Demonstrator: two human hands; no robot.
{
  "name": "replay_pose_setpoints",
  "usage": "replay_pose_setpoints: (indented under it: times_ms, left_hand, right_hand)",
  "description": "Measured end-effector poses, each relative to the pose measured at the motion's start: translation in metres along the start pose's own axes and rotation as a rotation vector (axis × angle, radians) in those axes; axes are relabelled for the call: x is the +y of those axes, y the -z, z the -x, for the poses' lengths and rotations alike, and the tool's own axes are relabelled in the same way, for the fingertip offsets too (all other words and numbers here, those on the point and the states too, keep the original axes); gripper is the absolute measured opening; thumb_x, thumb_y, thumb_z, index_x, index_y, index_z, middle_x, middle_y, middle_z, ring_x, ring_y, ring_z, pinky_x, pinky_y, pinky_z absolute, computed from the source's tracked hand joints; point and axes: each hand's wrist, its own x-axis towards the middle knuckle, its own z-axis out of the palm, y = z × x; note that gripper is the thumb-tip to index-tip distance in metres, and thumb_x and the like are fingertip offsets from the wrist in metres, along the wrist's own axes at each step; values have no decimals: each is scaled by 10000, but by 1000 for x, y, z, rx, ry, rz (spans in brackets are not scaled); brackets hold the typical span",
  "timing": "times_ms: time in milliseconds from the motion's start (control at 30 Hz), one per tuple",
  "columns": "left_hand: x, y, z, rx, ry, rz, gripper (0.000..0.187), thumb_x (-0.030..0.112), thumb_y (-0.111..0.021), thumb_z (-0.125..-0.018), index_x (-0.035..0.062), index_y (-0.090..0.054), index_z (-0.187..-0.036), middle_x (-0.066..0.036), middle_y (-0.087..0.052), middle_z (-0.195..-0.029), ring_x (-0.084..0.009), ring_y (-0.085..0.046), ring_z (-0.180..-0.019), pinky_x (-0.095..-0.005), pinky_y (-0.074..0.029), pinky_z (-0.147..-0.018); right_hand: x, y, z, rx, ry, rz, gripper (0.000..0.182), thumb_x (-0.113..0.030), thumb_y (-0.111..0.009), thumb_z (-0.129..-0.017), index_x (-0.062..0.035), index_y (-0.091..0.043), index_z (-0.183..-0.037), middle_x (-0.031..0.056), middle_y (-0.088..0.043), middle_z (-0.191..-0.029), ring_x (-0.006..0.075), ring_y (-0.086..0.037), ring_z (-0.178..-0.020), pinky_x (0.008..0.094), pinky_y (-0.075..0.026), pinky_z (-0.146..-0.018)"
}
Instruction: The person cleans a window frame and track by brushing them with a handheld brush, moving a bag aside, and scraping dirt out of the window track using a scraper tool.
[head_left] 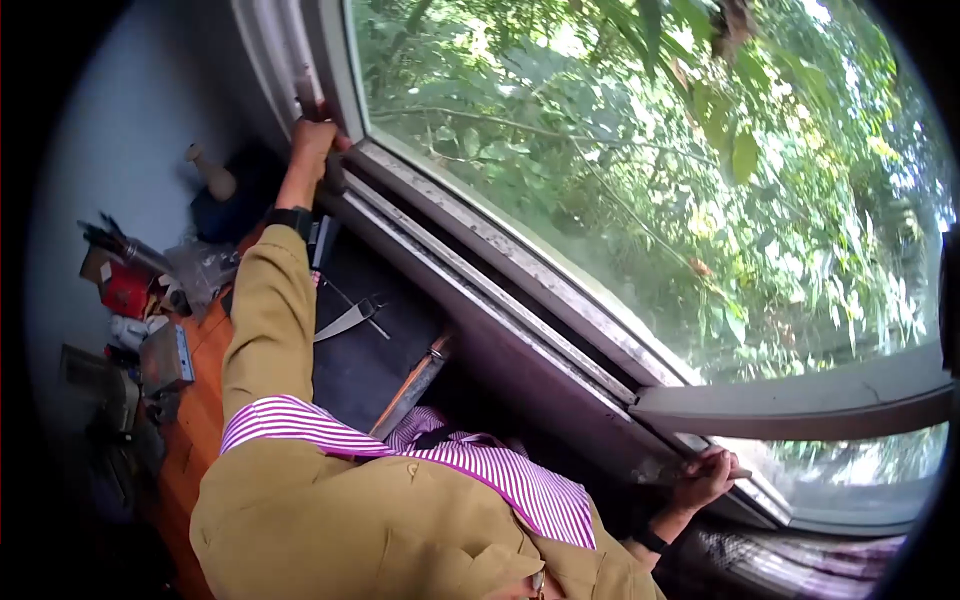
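My left hand (pixel 314 143) is at the lower left corner of the window, its fingers closed around the pale window frame (pixel 480 229). At the lower right, my right hand (pixel 705 480) is closed against the bottom rail. A small brownish tip shows beside its fingers, and what it grips is hidden. Between my hands runs the sliding track (pixel 490 285), with a dark gap along the sash. The glass pane (pixel 600 210) above the frame shows dense leaves outside.
Below the sill stands a dark surface (pixel 365 290) with scissors (pixel 345 322) on it. To the left, a wooden tabletop (pixel 205 360) bears a red box (pixel 127 288), a grey box (pixel 166 358) and other clutter. Patterned cloth (pixel 800 560) lies at the lower right.
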Motion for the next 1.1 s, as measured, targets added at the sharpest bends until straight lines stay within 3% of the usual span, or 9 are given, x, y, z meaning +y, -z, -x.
replay_pose_setpoints:
  times_ms: [100,200,400,667,767,933,1000,1067,1100]
  left_hand:
    - [2,-1,1,18,70,-82,66,-6,-525,-572,4,-582,-540,-109,-553,-506,-218,-538,-440,-321,-421,-444]
    - [14,-13,24,1,65,14,100,-18,-487,-684,-22,-577,-727,-90,-545,-537,-200,-543,-456,-293,-427,-433]
    - [42,-48,103,-244,140,-102,183,-74,-479,-596,-49,-564,-756,-96,-539,-567,-184,-531,-457,-271,-424,-441]
    - [89,-128,245,-637,136,48,521,-53,-466,-686,-58,-490,-1206,-110,-632,-934,-113,-528,-504,-246,-431,-463]
    - [100,-153,283,-776,184,84,547,-34,-477,-725,-74,-424,-1268,-152,-518,-1232,-116,-538,-532,-253,-439,-492]
    - [110,-190,325,-1090,56,84,634,-69,-406,-714,-10,-359,-1343,-107,-394,-1385,-82,-514,-511,-243,-442,-494]
    - [112,-201,338,-1152,1,87,676,-100,-369,-707,61,-367,-1363,-76,-538,-1247,-62,-477,-497,-241,-441,-500]
    - [110,-209,343,-1214,9,66,686,-65,-380,-742,176,-365,-1383,25,-512,-635,-46,-439,-472,-236,-417,-461]
    - [112,-212,347,-1245,23,83,689,-60,-374,-741,205,-375,-1378,41,-466,-574,-52,-436,-466,-244,-413,-454]
  right_hand:
    - [-3,-6,5,9,19,15,258,-174,-471,-877,-29,-449,-665,58,-448,-496,110,-379,-345,223,-337,-347]
    - [-11,-9,8,-2,3,-12,233,-166,-479,-847,-28,-447,-662,94,-483,-560,119,-400,-377,245,-378,-354]
    - [-5,4,5,-178,48,-180,189,-88,-450,-839,-35,-417,-662,113,-493,-607,115,-398,-387,245,-394,-367]
    - [2,19,14,-56,138,107,222,-60,-523,-829,-25,-481,-615,75,-517,-570,92,-437,-387,206,-346,-361]
    - [2,21,12,-75,129,196,232,-49,-524,-839,-26,-491,-611,70,-532,-576,86,-458,-399,201,-352,-370]
    - [1,24,10,-90,106,184,242,-46,-525,-837,-31,-489,-598,68,-534,-579,87,-460,-397,202,-358,-382]
    - [2,26,10,-101,103,184,242,-45,-525,-836,-32,-489,-597,67,-534,-579,88,-459,-396,203,-357,-381]
    - [2,26,9,-112,89,152,243,-47,-525,-834,-34,-489,-595,66,-533,-575,88,-456,-390,203,-352,-380]
    - [2,26,8,-111,90,131,251,-55,-528,-828,-37,-473,-585,74,-522,-561,97,-444,-375,209,-349,-367]
